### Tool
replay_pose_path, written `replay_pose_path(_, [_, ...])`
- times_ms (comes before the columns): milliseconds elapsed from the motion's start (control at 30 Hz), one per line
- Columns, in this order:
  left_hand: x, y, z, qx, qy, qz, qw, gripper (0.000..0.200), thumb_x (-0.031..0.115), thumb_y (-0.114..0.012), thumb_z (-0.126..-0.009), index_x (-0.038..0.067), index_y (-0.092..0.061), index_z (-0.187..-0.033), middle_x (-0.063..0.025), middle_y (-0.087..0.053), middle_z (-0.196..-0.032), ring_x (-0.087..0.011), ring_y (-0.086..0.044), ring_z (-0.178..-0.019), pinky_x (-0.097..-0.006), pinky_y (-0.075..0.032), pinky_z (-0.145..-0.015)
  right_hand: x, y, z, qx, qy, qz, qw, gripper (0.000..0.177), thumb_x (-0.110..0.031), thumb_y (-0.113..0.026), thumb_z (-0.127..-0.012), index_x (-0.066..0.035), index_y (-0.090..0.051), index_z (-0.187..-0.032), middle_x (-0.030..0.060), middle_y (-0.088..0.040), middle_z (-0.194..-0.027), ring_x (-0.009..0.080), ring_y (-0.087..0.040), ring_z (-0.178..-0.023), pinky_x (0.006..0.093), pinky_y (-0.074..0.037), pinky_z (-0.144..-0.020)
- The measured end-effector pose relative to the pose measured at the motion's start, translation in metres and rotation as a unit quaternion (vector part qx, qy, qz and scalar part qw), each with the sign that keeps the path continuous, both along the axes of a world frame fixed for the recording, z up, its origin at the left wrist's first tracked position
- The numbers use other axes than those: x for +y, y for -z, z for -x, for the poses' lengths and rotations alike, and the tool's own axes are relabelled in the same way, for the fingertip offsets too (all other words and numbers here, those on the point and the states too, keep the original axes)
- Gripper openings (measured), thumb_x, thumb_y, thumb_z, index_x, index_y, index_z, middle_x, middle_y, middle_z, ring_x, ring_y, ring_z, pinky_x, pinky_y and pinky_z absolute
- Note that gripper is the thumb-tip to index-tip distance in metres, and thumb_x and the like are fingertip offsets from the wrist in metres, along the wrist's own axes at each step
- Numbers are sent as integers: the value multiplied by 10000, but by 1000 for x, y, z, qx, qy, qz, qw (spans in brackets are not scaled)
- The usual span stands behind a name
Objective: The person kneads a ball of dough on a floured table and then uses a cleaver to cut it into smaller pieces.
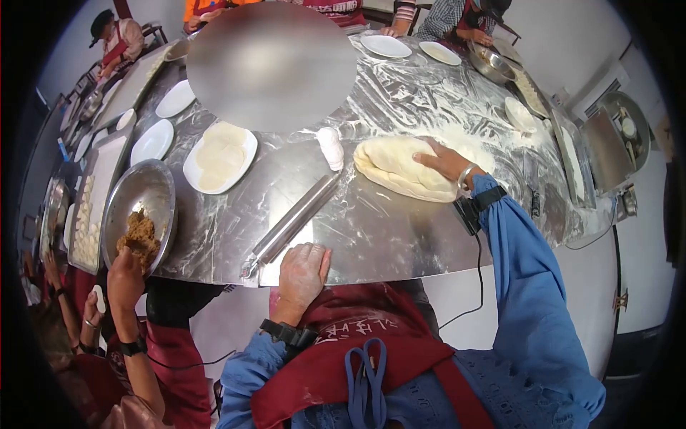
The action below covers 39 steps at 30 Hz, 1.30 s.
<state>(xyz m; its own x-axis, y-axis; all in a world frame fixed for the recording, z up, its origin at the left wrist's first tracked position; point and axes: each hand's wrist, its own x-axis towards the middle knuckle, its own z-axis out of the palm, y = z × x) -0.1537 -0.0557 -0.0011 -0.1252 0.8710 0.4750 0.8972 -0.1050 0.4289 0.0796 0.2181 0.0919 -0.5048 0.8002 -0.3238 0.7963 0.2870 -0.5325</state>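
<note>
My right hand rests on the right end of a large folded lump of dough, its fingers bent over the top. At the table's near edge, my left hand is closed, with its fingers curled under and flour on its back. Just ahead of it a shiny metal rolling pin lies slantwise on the steel table. Between the pin's far end and the dough is a small white bundle that I cannot make out. Left of these, a white plate carries several round dough wrappers.
A co-worker's hand reaches into a steel bowl of brown filling. Beyond it lies a tray of small dumplings. White plates stand nearby. Loose flour covers the right side. Other people work around the table; a blurred oval hides the far middle.
</note>
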Motion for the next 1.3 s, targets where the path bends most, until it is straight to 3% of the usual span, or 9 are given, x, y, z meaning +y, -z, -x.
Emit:
replay_pose_path(167, [0, 1, 1, -13, 4, -1, 1000, 146, 177, -619, -825, 45, -590, -768, -110, -578, -736, -289, -562, -708, -386, -444, -663, -9, -2, 1, 130, -36, -21, 991, 904, -577, -609, -767, -102, -236, -1441, 268, -345, -1396, 375, -344, -1303, 376, -275, -1075])
replay_pose_path(233, [-1, 1, 1, -15, 8, -1, 1000, 139, 166, -621, -823, 38, -596, -774, -118, -580, -747, -301, -561, -707, -389, -445, -665, -14, 5, 6, -29, -170, -203, 964, 1004, -566, -696, -670, -187, -202, -1458, 275, -307, -1414, 425, -318, -1302, 421, -264, -1082])
replay_pose_path(333, [-1, 1, 3, -11, 8, 0, 1000, 111, 139, -622, -818, 37, -590, -786, -113, -574, -730, -297, -562, -710, -383, -446, -661, -29, 1, 16, -62, -124, -199, 970, 1136, -420, -817, -544, -239, -167, -1458, 272, -306, -1396, 455, -303, -1283, 461, -279, -1073])
replay_pose_path(600, [16, -39, 12, 56, -56, -21, 997, 466, 162, -667, -756, 107, -536, -1200, -111, -535, -1107, -299, -498, -999, -415, -374, -862, -25, 16, 17, -65, -87, -242, 964, 1119, -361, -849, -535, -303, -192, -1440, 235, -347, -1380, 457, -403, -1211, 474, -385, -1001])
replay_pose_path(833, [44, -27, 36, 123, -121, 136, 976, 618, 192, -645, -771, 154, -435, -1351, -119, -568, -1051, -287, -532, -950, -401, -411, -813, -15, 15, 1, -10, -106, -241, 965, 1061, -253, -831, -564, -198, -235, -1440, 188, -397, -1336, 354, -425, -1204, 403, -344, -1037])
replay_pose_path(933, [46, -25, 46, 111, -117, 115, 980, 612, 157, -629, -782, 146, -425, -1359, -117, -583, -974, -295, -544, -891, -409, -426, -783, -7, 16, -27, 217, -74, -87, 969, 1177, -298, -850, -517, -120, -168, -1459, 197, -318, -1413, 362, -315, -1295, 397, -286, -1076])
replay_pose_path(1033, [50, -28, 51, 72, -114, 146, 980, 642, 107, -618, -789, 122, -374, -1383, -157, -568, -1003, -337, -531, -916, -432, -433, -805, -8, 27, -47, 168, -75, -127, 975, 1170, -337, -845, -521, -89, -181, -1451, 204, -302, -1426, 348, -302, -1308, 404, -270, -1084])
replay_pose_path(1167, [49, -35, 45, 129, -204, 109, 964, 462, 111, -515, -847, 55, -464, -1302, -145, -577, -927, -298, -535, -869, -423, -421, -780, -2, 60, -52, 172, -130, -244, 945, 1089, -410, -816, -518, -21, -301, -1395, 190, -337, -1415, 336, -323, -1302, 423, -276, -1077])
replay_pose_path(1300, [53, 50, 49, 69, -174, -81, 979, 303, 127, -480, -873, 39, -547, -1155, -170, -556, -1077, -321, -516, -1020, -433, -405, -905, 4, 73, -54, 242, -125, -205, 940, 1064, -278, -818, -504, -3, -297, -1390, 165, -416, -1378, 310, -378, -1288, 386, -305, -1079])
